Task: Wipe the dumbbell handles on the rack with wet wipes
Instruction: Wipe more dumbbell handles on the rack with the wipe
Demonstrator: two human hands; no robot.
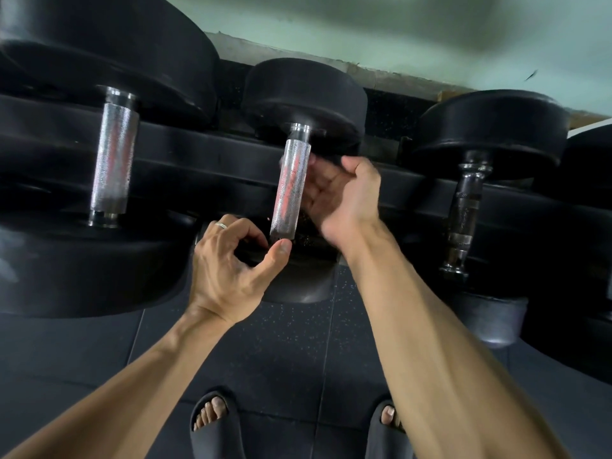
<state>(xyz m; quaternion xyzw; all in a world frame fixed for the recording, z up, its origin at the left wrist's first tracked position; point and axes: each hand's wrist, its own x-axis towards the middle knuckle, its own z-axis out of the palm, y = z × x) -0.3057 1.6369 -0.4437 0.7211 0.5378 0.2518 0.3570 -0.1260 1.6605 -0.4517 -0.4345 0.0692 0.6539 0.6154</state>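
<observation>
The middle dumbbell's knurled steel handle (pixel 291 190) runs between black round heads on the dark rack (pixel 205 154). My right hand (pixel 341 193) is cupped just right of this handle, palm facing it and apart from it, thumb up, fingers reaching behind its upper part. My left hand (pixel 228 266), with a ring on it, sits at the handle's near end. Its fingers are curled and its thumb tip touches the base of the handle at the near head (pixel 298 276). No wet wipe shows in either hand.
A larger dumbbell with a knurled handle (pixel 114 154) lies on the left, and one with a darker, worn handle (pixel 465 210) on the right. Below is speckled black rubber flooring (pixel 291 342) with my sandalled feet (pixel 212 415). A pale green wall (pixel 397 28) stands behind the rack.
</observation>
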